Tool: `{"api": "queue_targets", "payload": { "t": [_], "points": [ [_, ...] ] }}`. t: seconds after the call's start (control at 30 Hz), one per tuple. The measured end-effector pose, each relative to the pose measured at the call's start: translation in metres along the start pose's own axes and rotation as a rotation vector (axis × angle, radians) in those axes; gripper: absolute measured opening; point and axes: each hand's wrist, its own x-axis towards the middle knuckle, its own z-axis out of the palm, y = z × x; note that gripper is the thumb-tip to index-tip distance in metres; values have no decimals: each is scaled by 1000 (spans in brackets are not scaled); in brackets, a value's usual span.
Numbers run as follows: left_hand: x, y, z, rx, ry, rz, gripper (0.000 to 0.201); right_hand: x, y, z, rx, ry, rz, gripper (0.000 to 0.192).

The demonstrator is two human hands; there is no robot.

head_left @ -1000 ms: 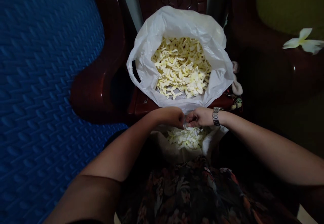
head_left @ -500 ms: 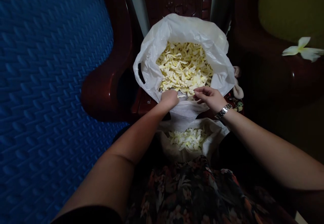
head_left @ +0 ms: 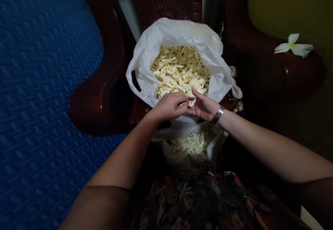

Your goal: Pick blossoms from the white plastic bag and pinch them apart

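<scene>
A white plastic bag full of pale yellow flower petals stands on a dark red chair seat. My left hand and my right hand meet at the bag's near rim. The left fingers pinch a small pale petal, and the right hand, palm up with its thumb raised, touches the same petal. A metal watch is on my right wrist. Below the hands, a second white bag on my lap holds a smaller heap of petals.
Dark red chair arms flank the bag. A whole white flower lies on the right chair arm. A blue textured mat covers the left side. Floral fabric covers my lap.
Both hands rose from the lap bag to the big bag's rim, reached among its petals, then drew together with a petal between them. The view shifted slightly.
</scene>
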Motion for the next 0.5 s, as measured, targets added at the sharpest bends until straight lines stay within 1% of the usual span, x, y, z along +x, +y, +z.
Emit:
{"api": "queue_targets", "payload": {
  "t": [0.03, 0.07, 0.13, 0.2, 0.27, 0.33, 0.43, 0.5],
  "points": [
    [0, 4, 2, 49, -31, 38, 20, 1, -1, 1, 28, 10, -11, 23],
    [0, 6, 5, 85, -41, 47, 22, 3, -1, 2, 51, 33, -23, 17],
    [1, 7, 11, 103, -2, 3, 23, 5, -2, 3, 79, 83, -66, 15],
    [3, 3, 19, 19, 103, -100, 22, 7, -2, 3, 99, 100, -156, 12],
    [6, -1, 28, -125, 229, -202, 19, 8, -2, 3, 111, 98, -251, 7],
    [10, -4, 36, -193, 360, -245, 17, 9, -2, 3, 110, 95, -300, 6],
    [18, -4, 45, -62, 528, -262, 18, 11, 0, 5, 95, 71, -343, 7],
    [24, -5, 47, 13, 568, -327, 23, 13, 2, 9, 90, 46, -377, 9]
  ]
}}
